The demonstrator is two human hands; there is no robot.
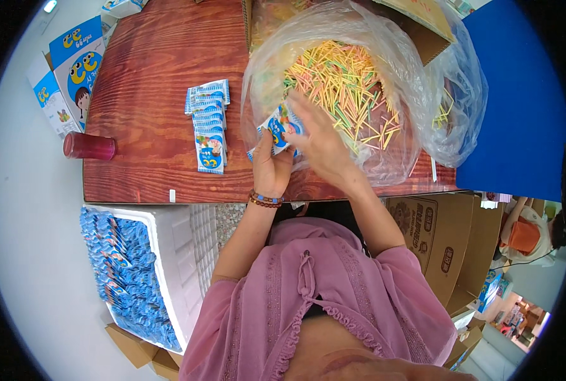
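In front of me a small blue-and-white packet [275,129] is held up between both hands. My left hand [272,170], with a beaded bracelet at the wrist, grips its lower left part, thumb on the front. The fingers of my right hand [321,141] close on the packet's right side; their tips are partly hidden. Just beyond that hand, a large clear plastic bag [402,76] lies open with a heap of thin yellow, pink and green sticks [337,82] in it. Left of my hands, several similar packets [209,127] overlap in a column on the reddish wooden table [150,76].
A pink-red cup or jar [89,146] lies at the table's left edge near blue-and-white printed boxes [73,76]. Below left, a white foam box [175,267] holds many blue packets [127,267]. Cardboard cartons [429,235] stand at lower right; another person [524,235] is beyond.
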